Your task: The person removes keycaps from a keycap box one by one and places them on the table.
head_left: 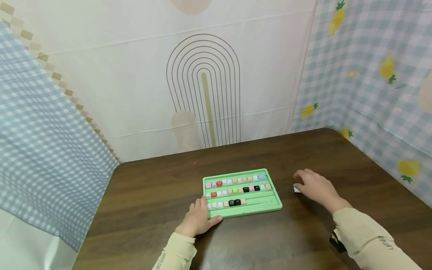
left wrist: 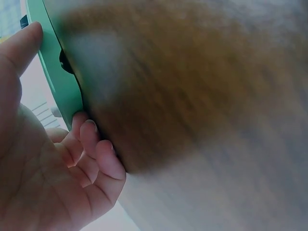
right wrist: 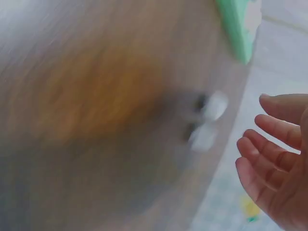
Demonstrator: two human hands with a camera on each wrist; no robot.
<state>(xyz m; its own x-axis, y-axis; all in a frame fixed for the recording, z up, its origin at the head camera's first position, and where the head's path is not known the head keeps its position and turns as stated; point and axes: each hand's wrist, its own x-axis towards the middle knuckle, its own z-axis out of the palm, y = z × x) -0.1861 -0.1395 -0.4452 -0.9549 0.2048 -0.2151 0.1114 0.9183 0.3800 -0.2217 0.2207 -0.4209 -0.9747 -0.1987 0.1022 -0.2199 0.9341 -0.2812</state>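
A green tray (head_left: 275, 202) lies on the table, bearing three rows of small coloured keycaps (head_left: 231, 203); the nearest row has keycaps only along its left part. My left hand (head_left: 197, 217) holds the tray's near left corner, thumb along the front edge and fingers curled at the left side. In the left wrist view that thumb lies on the green rim (left wrist: 50, 62). Right of the tray, my right hand (head_left: 315, 187) hovers by a white keycap (head_left: 296, 190), fingers loosely bent. Two blurred white keycaps (right wrist: 215, 106) show in the right wrist view, apart from the fingertips.
The dark wooden table (head_left: 152, 195) reaches back to a pale curtain (head_left: 135, 93) with an arch pattern. Checked cloth (head_left: 364, 75) hangs at the right, and blue checked cloth (head_left: 50, 131) at the left. A dark device (head_left: 336, 243) sits under the right wrist.
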